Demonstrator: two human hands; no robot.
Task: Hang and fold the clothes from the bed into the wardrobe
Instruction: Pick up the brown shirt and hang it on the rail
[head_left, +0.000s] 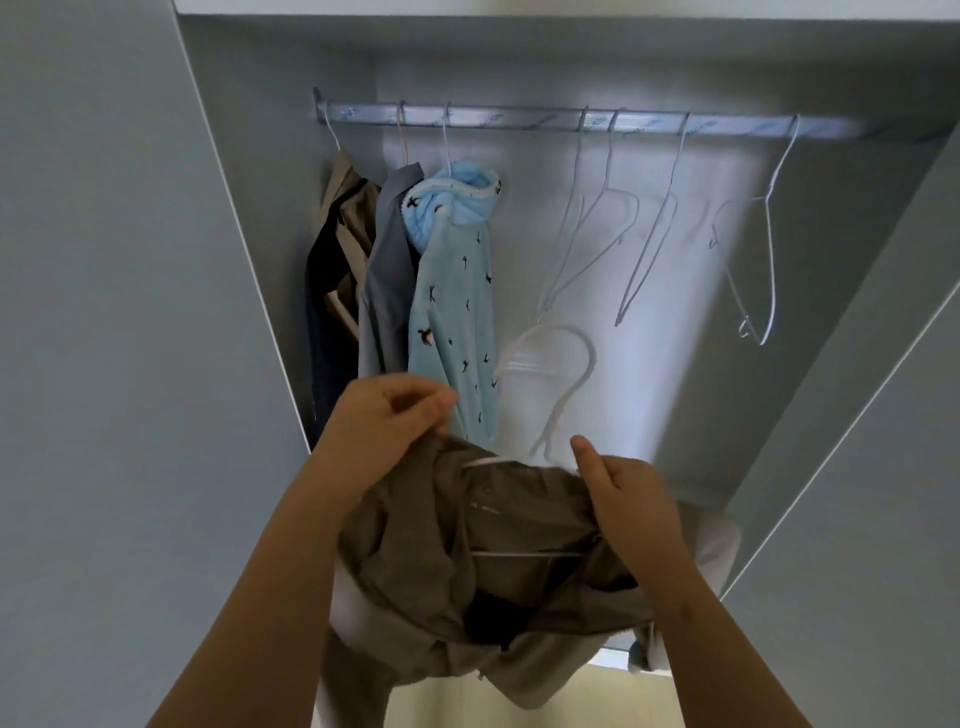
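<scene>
Up close, both hands hold a crumpled brown-grey fabric garment in front of the open grey wardrobe. The left hand pinches the garment's upper edge between thumb and curled fingers. The right hand grips the other side of the opening with its fingers curled into the cloth and its thumb pointing up. A thin white hanger sits partly inside the garment: its hook rises between the two hands, and its lower bar shows through the opening. The garment hangs below the metal rail and does not touch it.

At the left end of the rail hang a beige garment, a grey shirt and a light-blue fleece garment with small dark prints, all pressed close together. Several empty white wire hangers hang spread along the right part of the rail.
</scene>
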